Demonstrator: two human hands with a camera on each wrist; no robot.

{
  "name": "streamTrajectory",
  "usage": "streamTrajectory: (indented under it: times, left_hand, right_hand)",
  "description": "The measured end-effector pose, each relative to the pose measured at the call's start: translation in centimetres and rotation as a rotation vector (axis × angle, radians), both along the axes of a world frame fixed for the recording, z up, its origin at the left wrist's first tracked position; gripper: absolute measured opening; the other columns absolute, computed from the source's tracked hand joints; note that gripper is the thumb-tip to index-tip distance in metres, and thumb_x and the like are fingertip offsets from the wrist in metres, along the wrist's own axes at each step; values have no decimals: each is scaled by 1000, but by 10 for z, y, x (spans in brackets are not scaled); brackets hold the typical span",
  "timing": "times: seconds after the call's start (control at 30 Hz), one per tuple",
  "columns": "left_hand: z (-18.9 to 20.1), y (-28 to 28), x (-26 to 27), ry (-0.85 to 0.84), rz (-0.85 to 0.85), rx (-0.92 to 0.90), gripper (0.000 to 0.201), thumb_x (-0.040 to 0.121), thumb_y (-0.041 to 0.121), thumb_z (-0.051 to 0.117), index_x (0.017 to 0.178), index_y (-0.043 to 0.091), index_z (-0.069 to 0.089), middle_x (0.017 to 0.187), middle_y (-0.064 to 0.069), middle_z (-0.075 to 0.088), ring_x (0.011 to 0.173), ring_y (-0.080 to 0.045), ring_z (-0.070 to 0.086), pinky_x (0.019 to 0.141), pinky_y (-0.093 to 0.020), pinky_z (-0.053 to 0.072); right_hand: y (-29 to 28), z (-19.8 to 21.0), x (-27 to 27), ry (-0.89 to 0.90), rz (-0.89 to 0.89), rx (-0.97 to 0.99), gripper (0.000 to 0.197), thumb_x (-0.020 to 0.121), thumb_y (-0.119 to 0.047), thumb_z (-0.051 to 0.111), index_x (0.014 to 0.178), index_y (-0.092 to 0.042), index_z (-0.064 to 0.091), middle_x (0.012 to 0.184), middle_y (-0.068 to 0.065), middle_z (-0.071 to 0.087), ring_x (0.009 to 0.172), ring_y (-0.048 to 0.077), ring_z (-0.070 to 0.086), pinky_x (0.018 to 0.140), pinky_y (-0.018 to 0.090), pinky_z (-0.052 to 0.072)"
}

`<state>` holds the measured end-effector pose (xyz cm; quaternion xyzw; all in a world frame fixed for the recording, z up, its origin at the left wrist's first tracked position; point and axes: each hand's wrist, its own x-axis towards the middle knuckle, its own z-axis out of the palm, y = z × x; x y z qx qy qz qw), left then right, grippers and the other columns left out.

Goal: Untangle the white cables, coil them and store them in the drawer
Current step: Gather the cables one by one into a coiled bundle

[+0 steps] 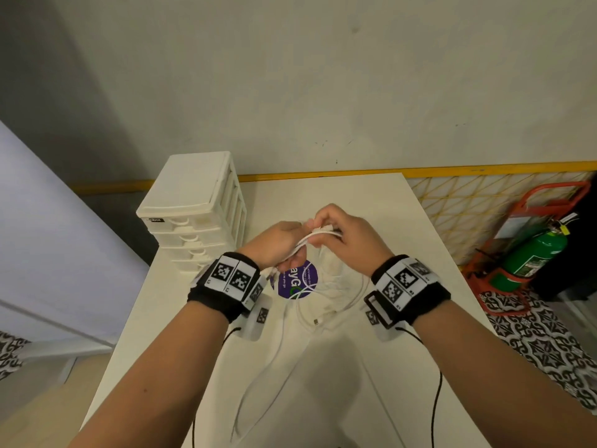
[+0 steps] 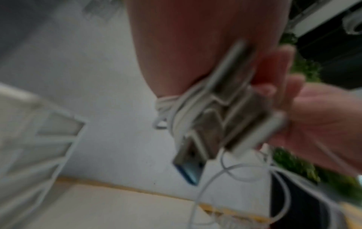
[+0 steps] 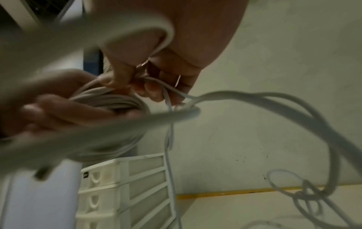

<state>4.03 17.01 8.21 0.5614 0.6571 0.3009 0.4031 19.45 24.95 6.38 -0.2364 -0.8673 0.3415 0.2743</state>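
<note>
Both hands are raised above the middle of the white table [image 1: 381, 367], close together. My left hand [image 1: 280, 241] grips a coiled bundle of white cable [image 1: 310, 238] [image 3: 109, 100], and a USB plug [image 2: 190, 164] with a blue insert hangs from that bundle. My right hand [image 1: 336, 227] pinches a strand of the same cable [image 3: 166, 93] right at the coil. Loose white cables [image 1: 323, 305] trail from the hands down onto the table in tangled loops, one knotted [image 3: 307, 192]. The white drawer unit [image 1: 193, 211] [image 3: 125, 189] stands at the table's back left with its drawers closed.
A round purple sticker [image 1: 298, 281] lies on the table under the hands. A green fire extinguisher [image 1: 529, 253] in a red stand sits on the floor to the right. Black wrist-camera leads [image 1: 436, 396] run along both forearms. A wall rises behind the table.
</note>
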Motion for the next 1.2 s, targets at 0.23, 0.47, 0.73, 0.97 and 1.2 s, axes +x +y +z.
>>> streamTrajectory:
  times: [0.23,0.47,0.73,0.97,1.2]
  left_hand:
    - [0,-4,13,-181,14,-11,28,89,35,63,74,12,59,40,5,39,32,-10,28,37,-20,25]
    - [10,-7,0,-401,250,106,38,93,34,56,61,16,46,38,7,37,30,-10,26,33,-17,23]
    - [52,-13,-11,-570,406,337,39,97,25,49,61,15,42,35,7,30,27,-9,22,32,-17,21]
    - [49,-10,-15,-620,541,425,37,97,26,50,62,16,44,39,6,32,31,-11,21,35,-20,17]
    - [52,-10,-13,-607,605,488,36,96,27,52,62,17,48,41,6,36,33,-10,25,34,-21,22]
  right_hand:
    - [25,-19,6,-75,-49,2,27,80,-38,61,87,-12,57,69,3,63,62,23,56,59,28,40]
    - [24,-58,18,-180,-142,189,36,77,-45,59,102,-19,59,107,-1,64,105,22,55,91,32,30]
    - [38,-98,37,-277,-291,92,33,80,-36,66,108,-24,56,116,-2,60,115,23,52,101,42,32]
    - [31,-93,45,-377,-304,-29,57,86,-41,58,137,-24,37,149,0,34,136,19,33,116,44,11]
    - [27,-94,55,-253,-296,-241,64,70,-43,75,125,-30,45,127,-3,50,98,21,60,93,37,45]
